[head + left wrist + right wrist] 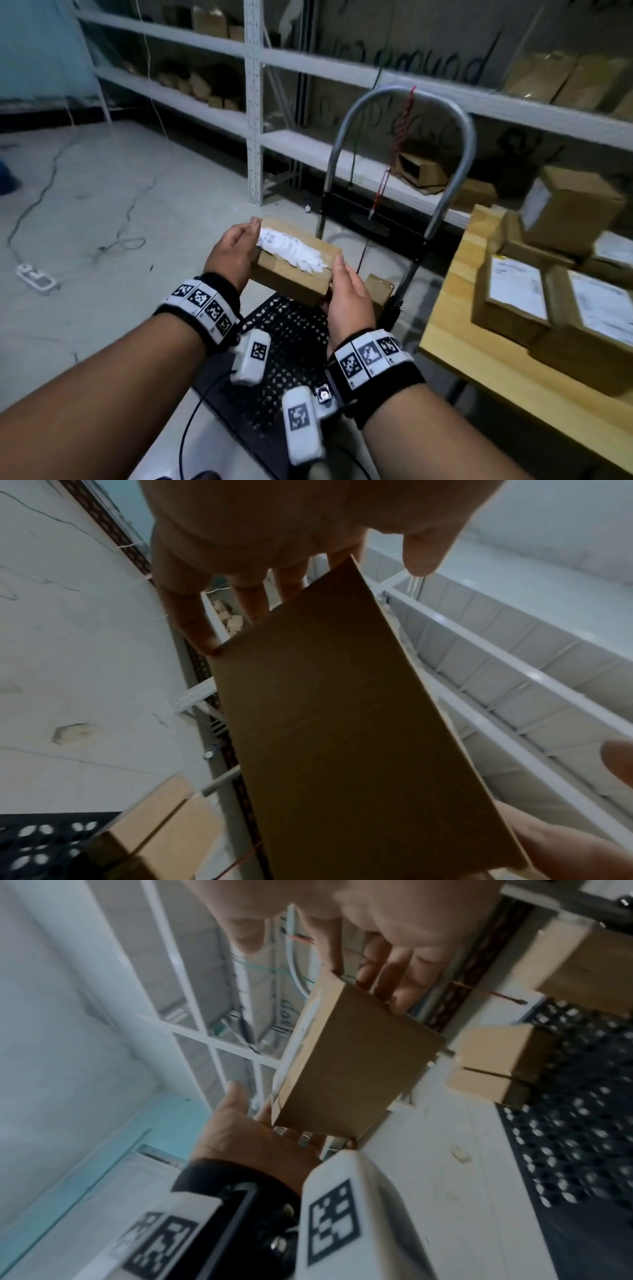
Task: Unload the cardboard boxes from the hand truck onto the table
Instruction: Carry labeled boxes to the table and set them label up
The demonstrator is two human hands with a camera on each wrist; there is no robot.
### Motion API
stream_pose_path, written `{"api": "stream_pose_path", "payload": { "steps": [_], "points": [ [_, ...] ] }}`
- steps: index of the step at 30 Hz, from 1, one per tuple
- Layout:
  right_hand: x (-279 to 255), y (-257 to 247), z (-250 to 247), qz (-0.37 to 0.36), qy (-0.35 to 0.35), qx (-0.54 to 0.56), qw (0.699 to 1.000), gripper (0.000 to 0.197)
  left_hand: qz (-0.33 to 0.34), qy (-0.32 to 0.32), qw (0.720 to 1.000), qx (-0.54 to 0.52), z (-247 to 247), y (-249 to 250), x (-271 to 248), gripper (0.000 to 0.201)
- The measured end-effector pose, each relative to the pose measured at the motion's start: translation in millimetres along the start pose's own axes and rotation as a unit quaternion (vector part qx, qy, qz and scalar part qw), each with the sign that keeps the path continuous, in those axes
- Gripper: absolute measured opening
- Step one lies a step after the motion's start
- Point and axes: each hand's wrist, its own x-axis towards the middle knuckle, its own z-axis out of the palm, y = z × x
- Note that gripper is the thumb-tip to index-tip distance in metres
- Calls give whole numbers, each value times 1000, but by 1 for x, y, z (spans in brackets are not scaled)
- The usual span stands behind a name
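Note:
A small cardboard box (294, 274) with a crumpled white label on top hangs in the air between my two hands, above the hand truck (284, 342). My left hand (233, 253) presses on its left end with straight fingers (192, 620), thumb up by the top edge. My right hand (349, 298) grips the right end, thumb along the top and fingers (394, 988) bent against the end face. The same box (342, 723) fills the left wrist view and shows as a brown block (349, 1064) in the right wrist view. Another box (380, 291) stands on the truck's perforated black platform.
A wooden table (479, 359) at the right carries several labelled cardboard boxes (513, 291). The truck's curved metal handle (469, 137) rises behind my hands. White metal shelving (253, 102) with more boxes lines the back wall. A power strip (36, 277) and cables lie on the floor at left.

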Motion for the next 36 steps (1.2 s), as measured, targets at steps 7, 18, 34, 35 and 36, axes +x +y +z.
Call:
{"api": "stream_pose_path", "payload": {
  "steps": [7,18,34,35,36],
  "points": [
    [-74,-58,-62,-73,48,15,996,67,25,-60,996,-67,10,72,-80,35],
    [-128,-95,-201,-127,126,40,983,60,-1,-219,970,-105,117,109,-185,15],
    [-128,-95,-373,-220,322,170,905,85,39,-344,937,-45,291,133,-256,26],
    [-126,-94,-382,-211,348,171,897,83,53,-339,939,-33,301,131,-257,25],
    [-125,-93,-389,-198,373,176,889,80,63,-336,939,-27,308,128,-256,24]
  ]
}}
